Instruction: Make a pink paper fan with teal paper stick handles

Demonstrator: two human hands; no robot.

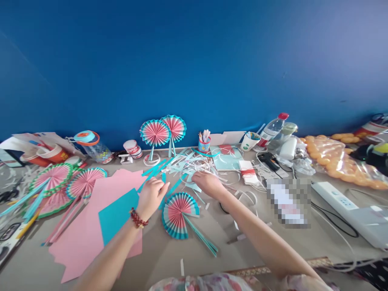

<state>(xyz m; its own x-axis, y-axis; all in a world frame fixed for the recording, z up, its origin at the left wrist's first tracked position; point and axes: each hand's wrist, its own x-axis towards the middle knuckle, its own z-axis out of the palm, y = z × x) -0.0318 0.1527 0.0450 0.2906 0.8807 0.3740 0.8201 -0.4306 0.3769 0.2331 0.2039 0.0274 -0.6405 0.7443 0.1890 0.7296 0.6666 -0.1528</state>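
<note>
My left hand (153,196), a red bead bracelet (138,218) at its wrist, is just above the right edge of a teal sheet (118,216). Its fingers are loosely bent, the thumb stands apart, and nothing shows in it. My right hand (207,184) reaches into a pile of paper scraps (184,161), fingers together and bent down; the fingertips are partly hidden, and what they pinch is unclear. Between my forearms lies a pleated pink-and-teal paper fan (176,216), partly spread, its folded teal handle strips (201,236) pointing to the lower right.
Two finished fans (155,132) lean on the blue wall. More fans (86,182) lie left, beside pink paper (81,226). A pen cup (204,144), a paper cup (250,141) and a bottle (273,129) stand behind. A power strip (342,202) and cables lie right.
</note>
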